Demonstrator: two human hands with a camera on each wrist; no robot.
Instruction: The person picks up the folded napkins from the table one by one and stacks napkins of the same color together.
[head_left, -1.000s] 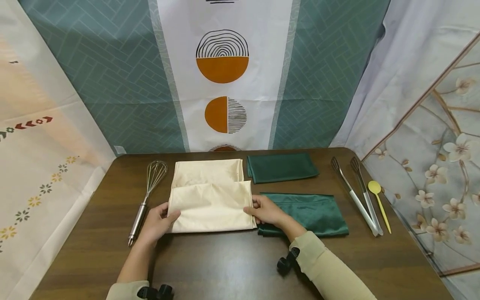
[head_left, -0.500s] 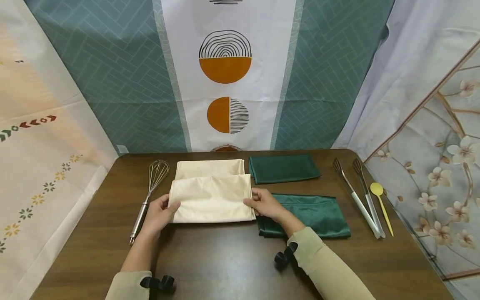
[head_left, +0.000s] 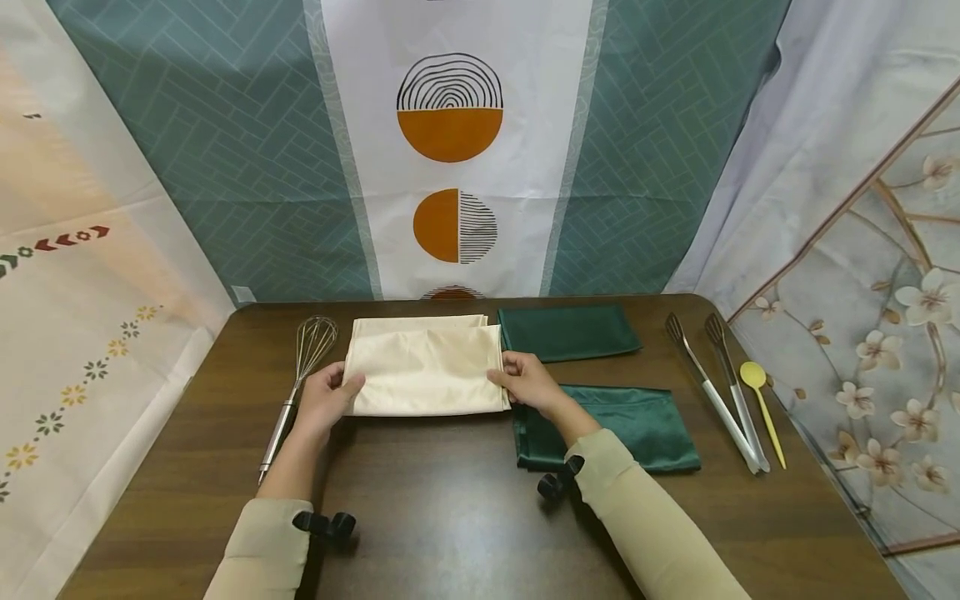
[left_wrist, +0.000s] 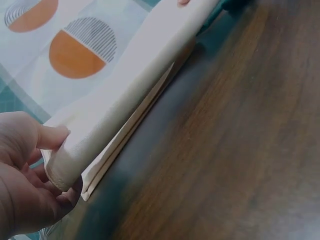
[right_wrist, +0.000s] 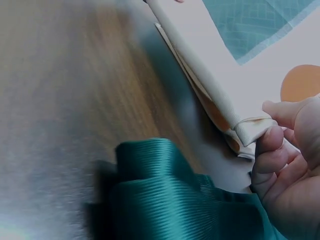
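Note:
A folded cream cloth point(head_left: 423, 375) is stretched between both hands at the back middle of the table. My left hand point(head_left: 327, 398) pinches its left edge, thumb on top and fingers beneath, as the left wrist view shows. At the opposite edge, my right hand point(head_left: 531, 383) pinches the corner between thumb and fingers. In the wrist views the cloth's near fold point(left_wrist: 95, 135) is raised, with more folded layers point(left_wrist: 107, 157) below it. Another cream layer point(head_left: 420, 323) shows behind it in the head view. Under my right wrist lies a folded green cloth point(head_left: 622, 425).
A second folded green cloth point(head_left: 566, 333) lies at the back of the brown table point(head_left: 442, 517). Left of my left hand is a whisk point(head_left: 288, 408). Tongs point(head_left: 731, 408) and a yellow spoon point(head_left: 759, 400) lie on the right. A patterned curtain point(head_left: 457, 150) hangs behind the table.
Both hands have moved away from me toward the back, carrying the cream cloth's near edge over its rear part. Less of the rear cream layer shows now.

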